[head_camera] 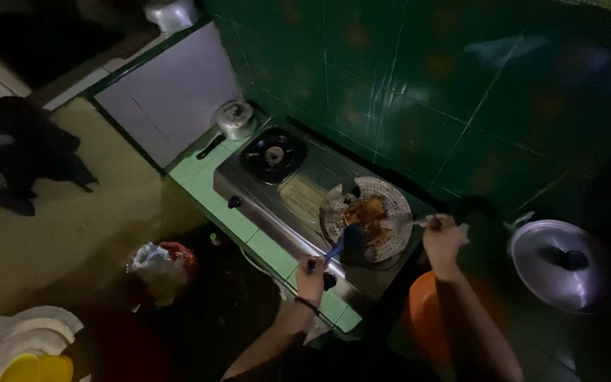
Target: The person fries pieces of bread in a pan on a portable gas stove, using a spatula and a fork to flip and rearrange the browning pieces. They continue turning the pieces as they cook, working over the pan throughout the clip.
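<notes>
Dim kitchen, dark green tiled wall across the upper right of the frame, pale tiled counter [210, 185] at centre. On it, a two-burner steel stove [305, 194] with a pale round pan [383, 237] of orange-brown food [366, 211] right of centre. Left hand [311, 277], closed around a blue-handled spatula [342, 243] reaching into the pan. Right hand [443, 240], clamped on a thin metal utensil [406, 223] at the pan's right edge. Far right, a round metal lid [556, 265].
</notes>
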